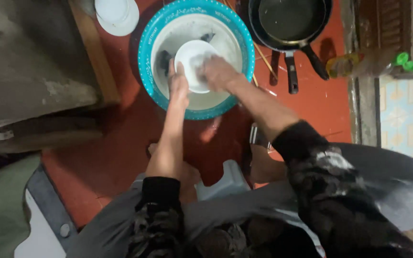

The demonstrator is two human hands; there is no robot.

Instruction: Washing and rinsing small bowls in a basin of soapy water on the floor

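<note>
A teal plastic basin (145, 62) with soapy water sits on the red floor straight ahead of me. Over the basin my left hand (179, 85) grips the left rim of a small white bowl (193, 61). My right hand (217, 72) presses on the bowl's right side, fingers curled against it; whether it holds a sponge is hidden. Dark items lie partly under the water in the basin behind the bowl.
White plates (116, 13) are stacked at the back left by a wooden plank (94, 50). A black frying pan (290, 21) with long handles lies at the back right. A yellow bottle with a green cap (366, 62) rests against the right wall. My knees frame a low stool (225, 181).
</note>
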